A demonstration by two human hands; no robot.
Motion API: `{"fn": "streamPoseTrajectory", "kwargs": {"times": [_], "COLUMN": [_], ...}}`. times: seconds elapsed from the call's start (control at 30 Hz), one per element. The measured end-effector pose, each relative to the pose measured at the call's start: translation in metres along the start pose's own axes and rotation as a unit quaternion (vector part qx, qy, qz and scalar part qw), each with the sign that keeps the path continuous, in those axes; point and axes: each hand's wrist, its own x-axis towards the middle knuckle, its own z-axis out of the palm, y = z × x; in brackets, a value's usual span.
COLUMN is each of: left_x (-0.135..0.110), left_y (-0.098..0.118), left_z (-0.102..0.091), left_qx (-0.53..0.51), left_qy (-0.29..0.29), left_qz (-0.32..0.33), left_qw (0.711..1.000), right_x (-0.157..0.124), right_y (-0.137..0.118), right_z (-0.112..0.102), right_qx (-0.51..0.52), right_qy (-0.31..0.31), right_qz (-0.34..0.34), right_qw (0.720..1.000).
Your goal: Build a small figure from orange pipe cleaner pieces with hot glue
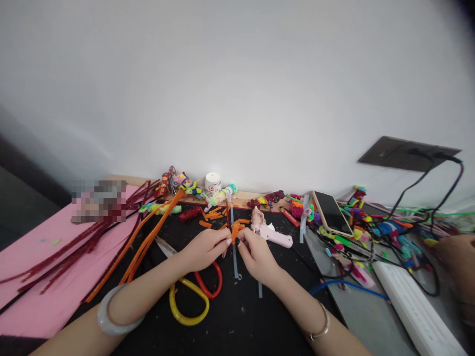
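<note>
My left hand (211, 248) and my right hand (259, 256) meet over the black work mat (237, 321). Their fingertips pinch a small orange pipe-cleaner piece (235, 230) from both sides; its lower part is hidden by the fingers. Just beyond them lie several short cut orange pipe-cleaner bits (214, 213). A pink hot glue gun (277, 237) rests beside my right hand, with its nozzle end stained. Translucent glue sticks (234, 264) lie beneath and between the hands. Scissors (189, 301) with one yellow and one red handle lie under my left forearm.
Long orange pipe cleaners (152, 237) and dark red ones (87, 235) spread leftward over a pink sheet (33, 287). A white cup (213, 183) and pipe-cleaner figures line the wall. Rightward are a phone (333, 212), a white power strip (415, 306), cables, and another person's blurred arm (458, 262).
</note>
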Motion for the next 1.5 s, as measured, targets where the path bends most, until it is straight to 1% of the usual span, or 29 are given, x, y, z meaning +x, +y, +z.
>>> {"fn": "streamPoseTrajectory", "kwargs": {"times": [0.7,0.93,1.2,1.5], "left_x": [0.0005,0.0002,-0.0002,-0.0001], "left_y": [0.0006,0.0005,0.0033,0.0021], "left_z": [0.0004,0.0008,-0.0001,0.0008], "left_qx": [0.009,0.003,-0.019,-0.039], "left_qy": [-0.027,-0.018,-0.008,-0.007], "left_qz": [0.006,-0.004,-0.005,-0.005], "left_qw": [1.000,1.000,1.000,0.999], "right_x": [0.0006,0.0003,0.0000,-0.0001], "right_y": [0.0027,0.0010,0.0004,0.0003], "right_z": [0.0013,0.0004,0.0007,0.0005], "right_qx": [0.008,0.019,0.020,0.018], "right_qy": [0.001,0.006,0.032,0.029], "right_qz": [-0.009,-0.002,0.002,0.002], "right_qw": [1.000,1.000,0.999,0.999]}}
